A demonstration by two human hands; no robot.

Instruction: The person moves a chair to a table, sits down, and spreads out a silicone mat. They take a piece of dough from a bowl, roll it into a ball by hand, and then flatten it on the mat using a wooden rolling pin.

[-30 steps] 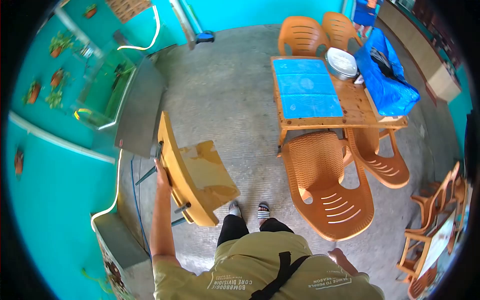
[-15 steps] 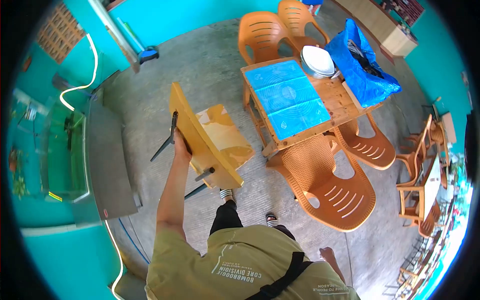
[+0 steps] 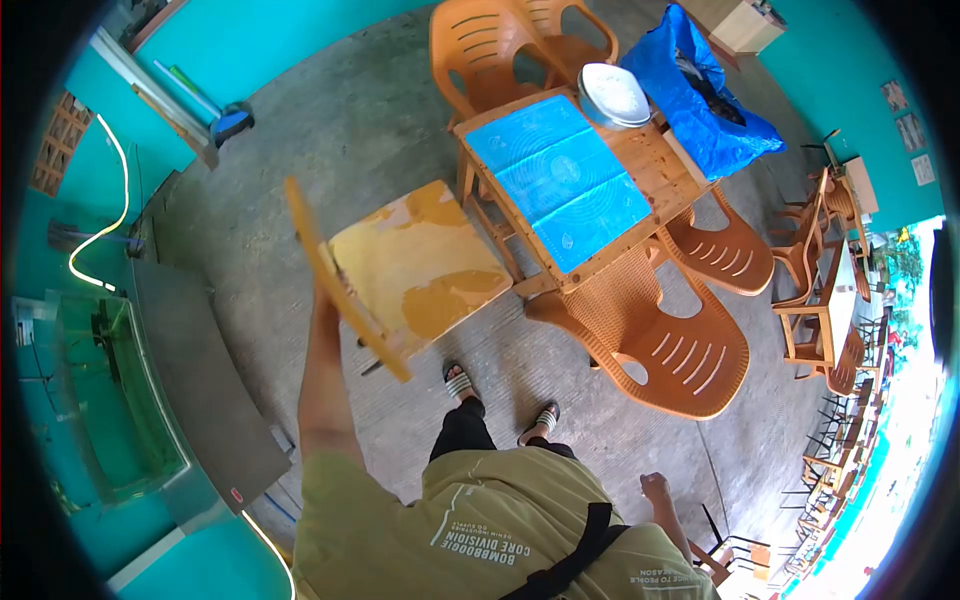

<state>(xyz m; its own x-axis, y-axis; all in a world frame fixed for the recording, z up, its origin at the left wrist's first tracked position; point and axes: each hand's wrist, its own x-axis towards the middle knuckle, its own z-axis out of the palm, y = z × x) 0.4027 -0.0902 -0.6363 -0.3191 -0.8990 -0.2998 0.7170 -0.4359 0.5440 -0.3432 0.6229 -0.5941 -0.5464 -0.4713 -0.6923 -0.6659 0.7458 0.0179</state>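
My left hand (image 3: 325, 302) is closed on a small low table (image 3: 345, 295) with a yellow wooden top, its fingers mostly hidden behind that top. The held table is tipped up on its side, nearly edge-on to me, with a dark leg end showing low down. Just beyond it stands a second low table (image 3: 445, 265), its yellow surface worn and patchy. The held top overlaps its left side in this view. Down by my right side, my right hand (image 3: 655, 488) hangs with its fingers curled in and nothing visible in them.
Ahead to the right is a wooden table (image 3: 640, 165) with a blue mat (image 3: 560, 180), a white-lidded container (image 3: 613, 95) and a blue bag (image 3: 705, 100). Orange plastic chairs (image 3: 670, 350) surround it. A grey cabinet (image 3: 200, 370) and fish tank (image 3: 115, 390) line the left.
The held table has swung left and turned more edge-on, hiding most of its legs. More of the worn low table shows. My feet have stepped, and the view has shifted.
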